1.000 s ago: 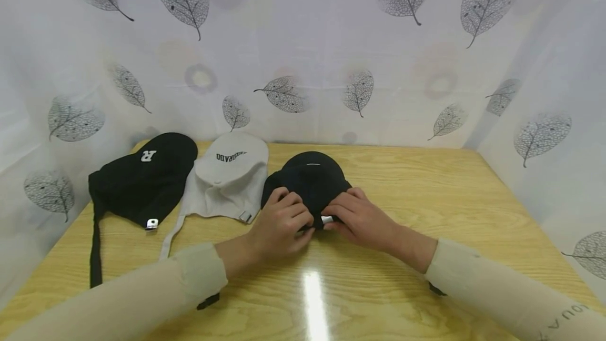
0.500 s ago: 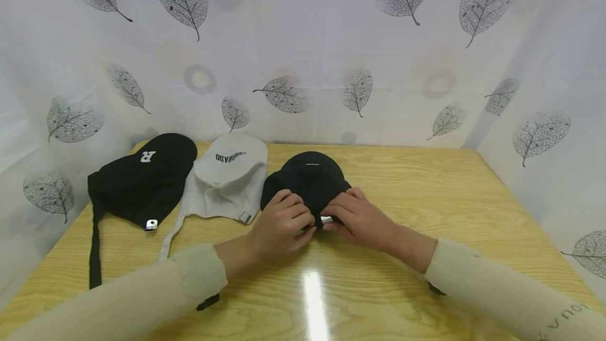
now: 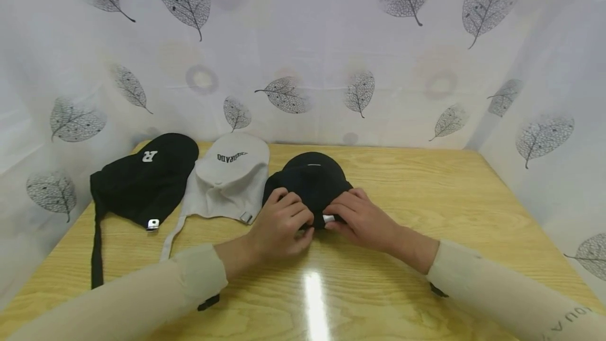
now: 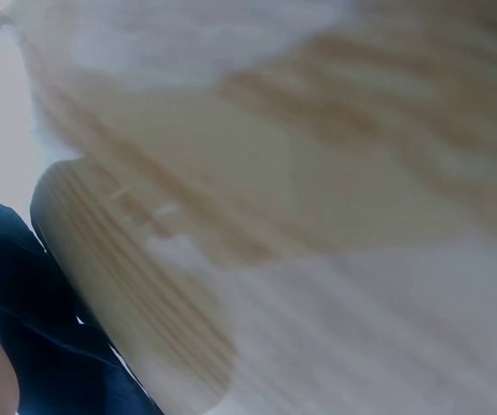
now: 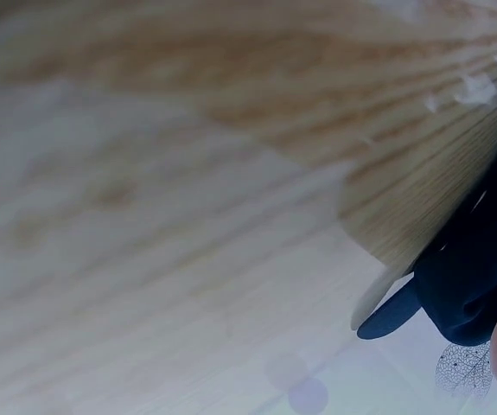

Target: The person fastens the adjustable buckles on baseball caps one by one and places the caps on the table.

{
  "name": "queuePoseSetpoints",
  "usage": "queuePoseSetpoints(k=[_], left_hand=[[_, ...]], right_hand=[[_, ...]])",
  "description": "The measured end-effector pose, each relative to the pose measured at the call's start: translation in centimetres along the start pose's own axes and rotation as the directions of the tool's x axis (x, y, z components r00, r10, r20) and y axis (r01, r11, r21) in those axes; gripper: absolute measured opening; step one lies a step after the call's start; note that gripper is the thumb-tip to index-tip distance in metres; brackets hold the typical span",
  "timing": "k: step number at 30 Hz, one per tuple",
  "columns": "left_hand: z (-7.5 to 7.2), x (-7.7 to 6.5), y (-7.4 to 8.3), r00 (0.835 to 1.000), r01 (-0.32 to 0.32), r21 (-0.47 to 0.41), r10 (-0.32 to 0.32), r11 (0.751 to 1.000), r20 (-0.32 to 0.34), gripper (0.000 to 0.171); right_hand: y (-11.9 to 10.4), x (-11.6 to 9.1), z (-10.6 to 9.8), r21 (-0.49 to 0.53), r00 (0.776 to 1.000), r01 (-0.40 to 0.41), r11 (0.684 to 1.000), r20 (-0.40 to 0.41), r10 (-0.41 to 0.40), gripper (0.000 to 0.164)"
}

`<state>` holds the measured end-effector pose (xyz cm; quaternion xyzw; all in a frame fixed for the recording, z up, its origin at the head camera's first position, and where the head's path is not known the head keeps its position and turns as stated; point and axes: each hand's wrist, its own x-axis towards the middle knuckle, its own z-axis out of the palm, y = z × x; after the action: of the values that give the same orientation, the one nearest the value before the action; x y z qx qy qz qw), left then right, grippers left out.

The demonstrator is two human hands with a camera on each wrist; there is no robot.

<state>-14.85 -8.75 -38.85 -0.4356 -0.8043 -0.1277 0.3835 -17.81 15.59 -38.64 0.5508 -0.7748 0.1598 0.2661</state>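
A plain dark cap (image 3: 312, 178) lies in the middle of the table in the head view, with a short light line on its upper part. My left hand (image 3: 283, 223) grips its near left edge with curled fingers. At the near right edge my right hand (image 3: 362, 220) pinches the cap beside a small shiny white or metal piece (image 3: 328, 218). The fingertips partly hide that near edge. Both wrist views show mostly blurred tabletop; dark cap fabric appears at the lower left of the left wrist view (image 4: 32, 320) and at the right of the right wrist view (image 5: 464, 285).
To the left, a grey-white cap (image 3: 232, 164) with dark lettering lies beside a black cap (image 3: 142, 183) bearing a white R. Their straps trail toward the near side. A leaf-patterned curtain (image 3: 312, 51) hangs behind and beside the wooden table (image 3: 416, 193).
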Motion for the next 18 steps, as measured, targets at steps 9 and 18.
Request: queuePoseSetpoints(k=[9,18], left_hand=[[-0.03,-0.12,-0.02,1.0,0.005,-0.009,-0.005,1.0,0.017,0.011],[0.11,-0.03,-0.03,1.0,-0.009,-0.016,0.009,1.0,-0.009,0.007]], right_hand=[[-0.05,-0.06,-0.01,0.006,1.0,-0.005,1.0,0.008,0.005,0.032],[-0.01,-0.11,0.03,0.015,1.0,-0.009,1.0,0.008,0.009,0.031]])
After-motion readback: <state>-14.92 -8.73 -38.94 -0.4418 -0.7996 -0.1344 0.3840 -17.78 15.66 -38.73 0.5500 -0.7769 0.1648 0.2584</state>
